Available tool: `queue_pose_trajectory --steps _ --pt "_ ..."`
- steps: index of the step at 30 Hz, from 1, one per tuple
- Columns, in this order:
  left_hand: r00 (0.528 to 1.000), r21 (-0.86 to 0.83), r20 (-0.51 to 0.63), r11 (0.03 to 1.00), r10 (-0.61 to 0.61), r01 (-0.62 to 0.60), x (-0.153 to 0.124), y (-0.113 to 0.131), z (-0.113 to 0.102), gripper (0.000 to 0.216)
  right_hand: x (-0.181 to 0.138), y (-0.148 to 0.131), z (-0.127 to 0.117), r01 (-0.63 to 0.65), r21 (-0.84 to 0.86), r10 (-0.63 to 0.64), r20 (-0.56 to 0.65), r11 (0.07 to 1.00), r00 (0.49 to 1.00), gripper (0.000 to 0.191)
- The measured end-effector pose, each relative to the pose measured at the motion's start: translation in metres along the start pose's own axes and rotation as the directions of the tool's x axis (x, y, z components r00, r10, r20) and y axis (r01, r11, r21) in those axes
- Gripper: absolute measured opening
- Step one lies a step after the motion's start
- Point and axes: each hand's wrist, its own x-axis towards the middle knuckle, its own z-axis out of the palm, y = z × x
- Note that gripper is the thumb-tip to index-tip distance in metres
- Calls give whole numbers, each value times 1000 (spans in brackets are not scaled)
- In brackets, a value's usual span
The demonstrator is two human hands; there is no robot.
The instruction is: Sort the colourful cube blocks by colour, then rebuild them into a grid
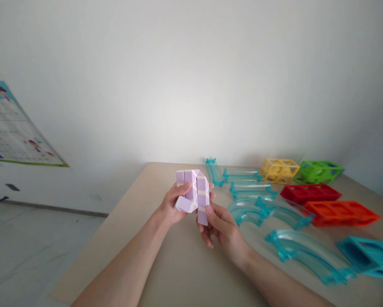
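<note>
You have the puzzle (pixel 191 187) in both hands, held up over the desk (pixel 175 268) left of the row of toys. It is lilac with pale edges, its segments folded close together, one straight end pointing down toward you on the right side.

Your left hand (pixel 173 204) grips it from the left: the thumb lies across the front, and fingertips show past the puzzle's right edge. Your right hand (pixel 226 228) pinches the lower end, thumb on the front face, with the other fingers curled below and partly hidden.

To your right, clear teal tracks lie on the desk. The straight tracks (pixel 251 190) are near the far edge; the curved tracks (pixel 312 251) sit closer to you, one of them just beside the blue block (pixel 373 258) at the right. Beyond that you have the orange block (pixel 341 213), the red block (pixel 311 193), and at the back the yellow block (pixel 280 170) beside the green block (pixel 321 171). A white wall (pixel 191 85) rises behind, with a poster (pixel 21 128) on your left above the floor (pixel 25 251).
</note>
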Motion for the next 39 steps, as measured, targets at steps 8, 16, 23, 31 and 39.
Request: queue_pose_trajectory --steps 8,16,23,31,39 --pt "984 19 104 989 -146 145 -2 4 -11 59 2 -3 0 -14 10 14 10 1000 1000 51" --pt "997 -59 -83 998 -5 0 1 5 -14 46 4 -7 -3 -65 64 62 41 996 997 45" --pt "999 104 -15 994 46 -44 0 6 -17 43 1 -10 -5 -40 -6 40 148 999 988 43" --pt "998 186 45 981 50 -58 -3 8 -15 45 -1 -9 -3 -67 40 60 168 997 984 43" --pt "997 205 69 977 45 -58 -6 7 -14 49 -1 -10 -3 -82 38 77 117 996 990 45"
